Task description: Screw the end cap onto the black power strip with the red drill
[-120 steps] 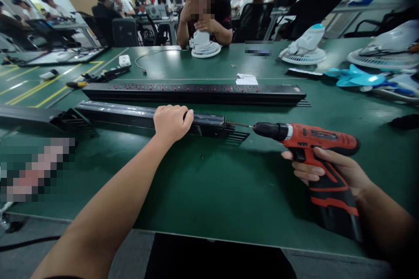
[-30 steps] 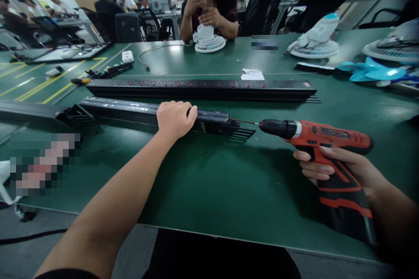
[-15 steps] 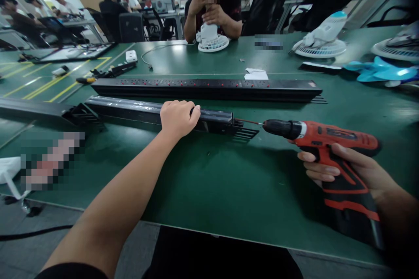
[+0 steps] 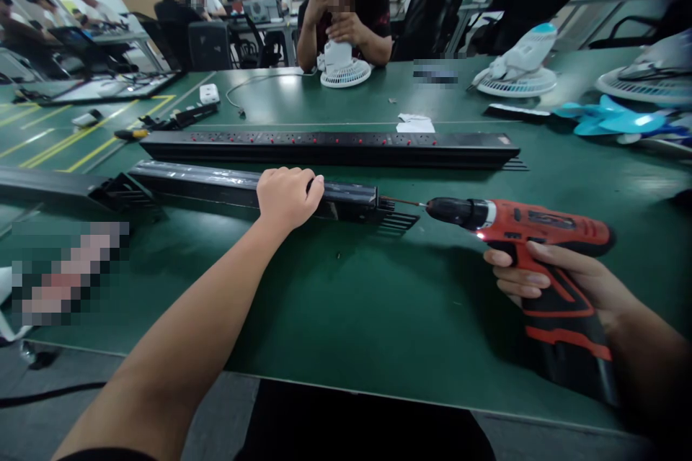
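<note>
My left hand (image 4: 288, 197) is closed over the top of a long black power strip housing (image 4: 216, 187) that lies across the green table (image 4: 378, 302). My right hand (image 4: 551, 284) grips the handle of a red and black cordless drill (image 4: 533, 230). The drill's thin bit (image 4: 403, 202) points left at the right end of the housing, where black prongs (image 4: 397, 220) stick out. A small light glows under the drill's chuck. A tiny dark screw (image 4: 338, 256) lies on the table in front of the housing.
A second long black power strip (image 4: 329, 148) with red switches lies just behind. White desk fans (image 4: 516, 65) and blue fan blades (image 4: 605, 119) sit at the right. A person sits across the table behind a white fan (image 4: 343, 65). Tools (image 4: 162, 122) lie at the far left.
The drill's small work light has come on. Both hands and the housing keep their places; only the view shifts slightly.
</note>
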Available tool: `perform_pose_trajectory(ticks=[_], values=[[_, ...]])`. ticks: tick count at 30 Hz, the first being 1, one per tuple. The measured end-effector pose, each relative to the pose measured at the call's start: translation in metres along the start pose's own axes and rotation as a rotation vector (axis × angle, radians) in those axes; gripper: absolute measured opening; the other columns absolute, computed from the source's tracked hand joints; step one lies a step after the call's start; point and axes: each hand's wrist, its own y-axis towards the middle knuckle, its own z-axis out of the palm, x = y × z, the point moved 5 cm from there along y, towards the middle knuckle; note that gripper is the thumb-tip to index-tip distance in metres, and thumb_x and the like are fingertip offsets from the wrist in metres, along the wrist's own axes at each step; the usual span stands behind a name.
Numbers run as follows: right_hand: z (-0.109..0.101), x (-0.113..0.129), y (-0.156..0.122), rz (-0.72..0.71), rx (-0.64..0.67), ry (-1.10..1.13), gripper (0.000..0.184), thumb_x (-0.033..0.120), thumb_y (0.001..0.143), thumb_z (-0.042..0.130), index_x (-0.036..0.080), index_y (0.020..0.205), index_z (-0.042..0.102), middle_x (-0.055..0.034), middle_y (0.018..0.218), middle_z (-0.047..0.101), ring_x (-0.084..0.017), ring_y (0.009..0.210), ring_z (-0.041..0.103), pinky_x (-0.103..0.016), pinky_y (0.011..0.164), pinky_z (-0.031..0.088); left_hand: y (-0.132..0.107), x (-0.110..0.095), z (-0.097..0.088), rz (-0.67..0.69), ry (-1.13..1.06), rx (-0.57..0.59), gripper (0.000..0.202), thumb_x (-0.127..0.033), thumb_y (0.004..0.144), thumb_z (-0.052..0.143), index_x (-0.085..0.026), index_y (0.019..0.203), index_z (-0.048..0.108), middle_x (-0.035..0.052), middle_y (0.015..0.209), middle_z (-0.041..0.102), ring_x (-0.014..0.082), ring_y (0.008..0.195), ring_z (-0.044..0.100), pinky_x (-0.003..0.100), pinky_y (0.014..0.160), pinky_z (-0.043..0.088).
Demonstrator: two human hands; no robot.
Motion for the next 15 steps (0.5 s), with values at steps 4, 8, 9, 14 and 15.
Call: perform_pose_trajectory(ticks=[4,8,9,14,15], values=[[-0.0043,-0.0021,0.0017,0.029,0.0,0.058,0.036,0.048,0.078,0.087,0.024,0.091,0.064,0.0051,0.062,0.036,-0.014,0.056,0.025,-0.027,0.046,0.042,-0.0002,0.0001,-0.0005,0.002,0.01,0.001,0.048,-0.043,0.104,0.037,-0.022,0.073,0.068,0.0086,0.075,0.074,0.0264,0.074,0.062,0.044,0.08,0.041],[-0.0034,-0.0021,0.0014,0.034,0.006,0.064,0.037,0.047,0.077,0.089,0.024,0.091,0.065,0.006,0.061,0.035,-0.014,0.056,0.026,-0.027,0.047,0.045,0.0002,0.0003,-0.0007,0.007,0.02,-0.005,0.048,-0.043,0.104,0.038,-0.023,0.073,0.068,0.0078,0.075,0.074,0.0252,0.072,0.061,0.043,0.079,0.041],[-0.003,-0.0021,0.0012,0.034,0.006,0.056,0.037,0.048,0.077,0.089,0.024,0.091,0.064,0.006,0.061,0.034,-0.014,0.056,0.026,-0.027,0.047,0.044,0.0004,0.0003,-0.0006,0.007,0.019,-0.007,0.048,-0.043,0.104,0.038,-0.023,0.072,0.068,0.0077,0.074,0.074,0.025,0.071,0.061,0.043,0.079,0.041],[0.0,0.0002,0.0008,0.0,0.025,-0.025,0.038,0.052,0.078,0.087,0.025,0.09,0.063,0.0065,0.061,0.031,-0.015,0.055,0.025,-0.029,0.044,0.039,0.001,-0.0001,-0.0007,0.004,0.02,-0.017,0.048,-0.042,0.103,0.038,-0.023,0.068,0.065,0.0075,0.07,0.071,0.0247,0.069,0.059,0.043,0.078,0.042],[0.0007,0.0007,0.0008,-0.008,0.033,-0.042,0.039,0.053,0.078,0.087,0.025,0.09,0.062,0.0068,0.061,0.03,-0.015,0.055,0.024,-0.03,0.044,0.038,0.001,-0.0003,-0.0007,0.005,0.02,-0.017,0.048,-0.042,0.103,0.038,-0.023,0.068,0.064,0.0073,0.07,0.071,0.0246,0.069,0.059,0.043,0.078,0.042]])
